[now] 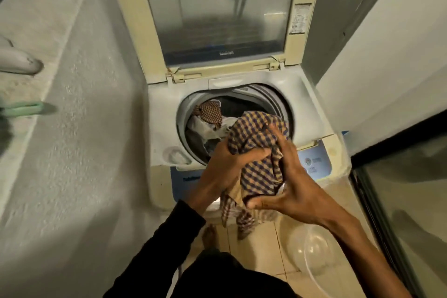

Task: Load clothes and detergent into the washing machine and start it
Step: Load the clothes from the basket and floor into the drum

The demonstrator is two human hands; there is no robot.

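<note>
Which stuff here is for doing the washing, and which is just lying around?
For the washing: washer, open lid, checked cloth held by left hand and right hand, clothes in drum.

Lying around: clear basin on floor, green thing on ledge.

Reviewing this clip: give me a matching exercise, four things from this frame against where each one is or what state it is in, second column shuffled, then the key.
Things:
1. washer lid
2. blue-and-yellow checked cloth
3. brown checked cloth
4. clear plastic basin

States:
A. lying inside the drum
B. on the tiled floor
C. raised open
D. bunched in the left hand and right hand

Pairs: 1-C, 2-D, 3-A, 4-B
</note>
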